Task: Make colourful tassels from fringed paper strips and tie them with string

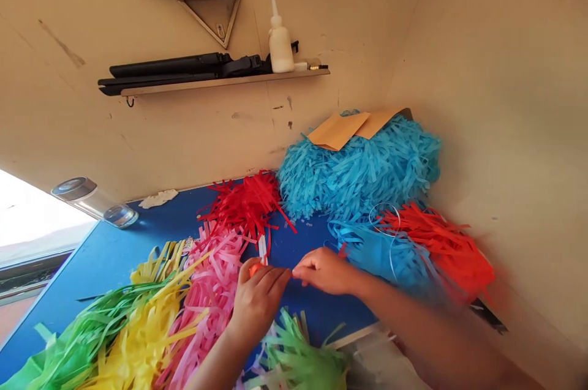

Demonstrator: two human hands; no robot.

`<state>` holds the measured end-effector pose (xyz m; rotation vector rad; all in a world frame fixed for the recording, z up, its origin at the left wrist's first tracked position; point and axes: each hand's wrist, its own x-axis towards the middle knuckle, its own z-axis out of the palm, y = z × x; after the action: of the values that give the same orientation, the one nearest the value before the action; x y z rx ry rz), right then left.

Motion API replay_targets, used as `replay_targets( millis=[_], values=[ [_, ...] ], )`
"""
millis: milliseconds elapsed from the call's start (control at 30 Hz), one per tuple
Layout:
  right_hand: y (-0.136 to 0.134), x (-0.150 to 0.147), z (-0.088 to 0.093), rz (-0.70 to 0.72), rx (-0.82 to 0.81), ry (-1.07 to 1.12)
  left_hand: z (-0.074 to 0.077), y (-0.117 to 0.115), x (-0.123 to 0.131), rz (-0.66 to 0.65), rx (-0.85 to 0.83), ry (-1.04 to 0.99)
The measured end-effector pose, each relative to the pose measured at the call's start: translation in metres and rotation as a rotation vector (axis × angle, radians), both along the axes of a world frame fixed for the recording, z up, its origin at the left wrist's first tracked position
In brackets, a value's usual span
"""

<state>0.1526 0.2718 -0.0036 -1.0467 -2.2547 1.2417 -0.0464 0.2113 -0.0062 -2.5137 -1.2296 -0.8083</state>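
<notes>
My left hand is closed in a pinch on a small orange-red paper piece above the blue table. My right hand is just to its right, fingers pinched together toward the left hand; what it holds is too small to make out. Both hands hover between the pink fringed paper strips and the blue fringed paper. A light green fringe bundle lies under my wrists.
Red fringe and a big blue fringe pile topped with brown paper lie at the back. Orange-red fringe is at right, yellow fringe and green fringe at left. A glass jar lies by the wall. A shelf holds a glue bottle.
</notes>
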Motion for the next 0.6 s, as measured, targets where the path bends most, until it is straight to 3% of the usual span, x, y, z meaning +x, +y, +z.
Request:
replay_targets(
  millis=[100,167,267,400,600],
  values=[
    [-0.001,0.004,0.023,0.068,-0.534,0.316,0.032,-0.007,0.002,-0.055,0.039,-0.051],
    [-0.002,0.004,0.03,0.058,-0.668,0.461,0.043,-0.009,0.005,-0.065,0.045,-0.117],
    [-0.01,0.002,0.028,-0.047,-0.678,0.597,0.044,-0.013,0.012,-0.032,0.02,-0.305],
    [-0.028,-0.004,0.025,-0.175,-0.699,0.723,0.032,-0.023,0.026,0.1,-0.068,-0.571],
    [-0.042,-0.016,0.023,-0.318,-0.772,0.892,0.025,-0.031,0.041,0.195,-0.231,-0.822]
  ],
)
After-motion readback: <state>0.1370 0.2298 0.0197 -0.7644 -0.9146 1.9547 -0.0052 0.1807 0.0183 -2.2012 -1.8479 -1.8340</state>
